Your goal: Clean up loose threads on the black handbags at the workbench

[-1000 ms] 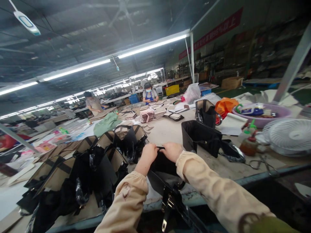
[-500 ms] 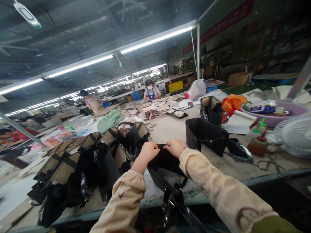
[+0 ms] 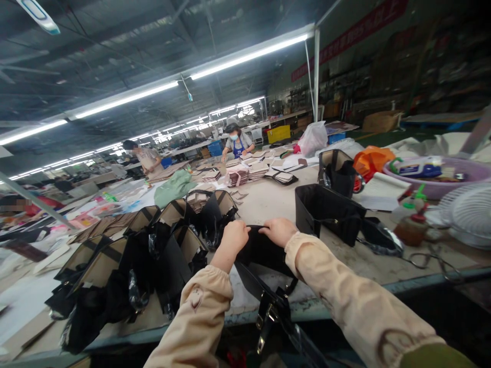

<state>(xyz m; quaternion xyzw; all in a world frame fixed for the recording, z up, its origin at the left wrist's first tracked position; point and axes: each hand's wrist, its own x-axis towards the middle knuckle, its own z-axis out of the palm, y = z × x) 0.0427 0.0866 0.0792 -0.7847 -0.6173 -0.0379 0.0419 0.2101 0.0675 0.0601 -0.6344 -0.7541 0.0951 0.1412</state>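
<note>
Two hands meet on one black bag (image 3: 264,251), which stands at the near edge of the tabletop (image 3: 268,202), straight ahead of the person. The left hand (image 3: 235,236) and the right hand (image 3: 279,230) sit side by side on the bag's top rim, each closed on it with the fingers curled over the far side and out of sight. Gripped like this from both sides, the soft rim is probably held taut and level, and the bag's body is braced against the tabletop. A buckled strap (image 3: 267,310) trails from the bag below the wrists and hangs past the tabletop's edge toward the person, where it is clear of the grip. To the left of the left hand a row of tan-and-black bags (image 3: 174,212) stands packed closely together, mouths up, some with clear wrap on them. Lined up so near, they seem to be a batch kept within arm's reach. Just right of the right hand stands another open black bag (image 3: 328,214), apart from the one being held. Further right lie scissors (image 3: 433,260), a small bottle (image 3: 410,225) and a white fan (image 3: 466,214), all near that side's reach. Well beyond the hands, other people work over stacks of cut pieces (image 3: 245,176).
</note>
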